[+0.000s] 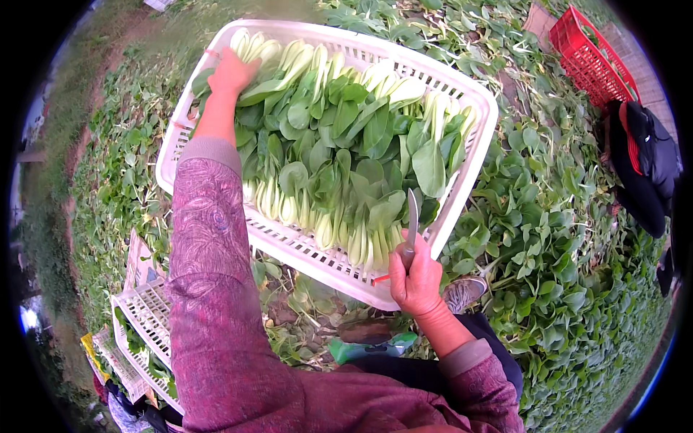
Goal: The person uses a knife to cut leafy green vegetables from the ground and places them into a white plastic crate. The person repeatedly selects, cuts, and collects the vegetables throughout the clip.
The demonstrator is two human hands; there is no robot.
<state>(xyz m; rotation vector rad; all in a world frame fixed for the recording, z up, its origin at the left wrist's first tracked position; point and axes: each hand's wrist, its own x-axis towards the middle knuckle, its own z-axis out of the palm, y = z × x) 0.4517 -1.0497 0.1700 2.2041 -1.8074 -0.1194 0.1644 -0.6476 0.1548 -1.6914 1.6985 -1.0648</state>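
Note:
A white plastic crate (325,39) in front of me holds rows of bok choy (325,119). White stalks line its far and near sides, and the leaves overlap in the middle. My left hand (230,76) reaches to the crate's far left corner and touches the end of the far row; whether its fingers are closed around a plant cannot be made out. In my right hand (418,279) is a small knife (413,224) with a curved blade, gripped by its brown handle. The blade points away from me over the crate's near right corner.
A second white crate (143,303) with greens stands at lower left. At upper right are a red plastic crate (593,59) and a person in dark clothes (647,146). Leafy plants (547,303) grow densely on the right. My shoe (464,289) is beside the crate; a green plastic bag (373,346) lies before me.

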